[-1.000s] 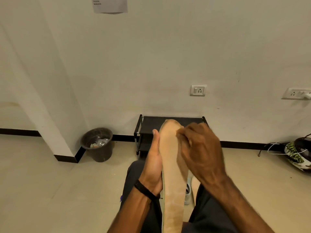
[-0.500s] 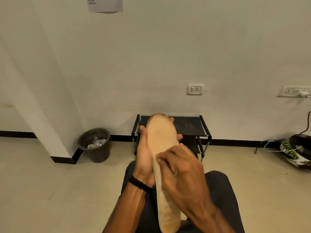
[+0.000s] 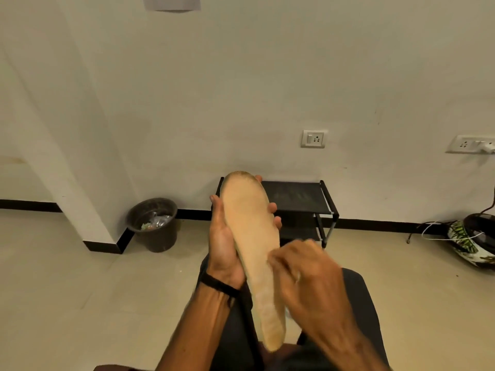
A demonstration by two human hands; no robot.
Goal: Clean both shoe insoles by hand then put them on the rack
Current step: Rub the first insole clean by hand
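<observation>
A tan shoe insole (image 3: 249, 228) stands nearly upright over my lap, toe end up. My left hand (image 3: 223, 245) holds it from the left and behind, with the thumb on its left edge and fingertips showing past its right edge. My right hand (image 3: 308, 279) is blurred and sits against the insole's middle right, its curled fingers touching the surface; nothing shows in its grip. The black shoe rack (image 3: 297, 196) stands against the wall behind the insole, its top shelf bare. I see no second insole.
A dark bin (image 3: 158, 236) with rubbish stands on the floor left of the rack, next to a wall corner. A helmet (image 3: 474, 242) and cables lie at the far right. Beige tiled floor stretches on both sides of my legs.
My right hand has slid down the insole from the toe end to the middle. The insole has tilted so that more of its face shows.
</observation>
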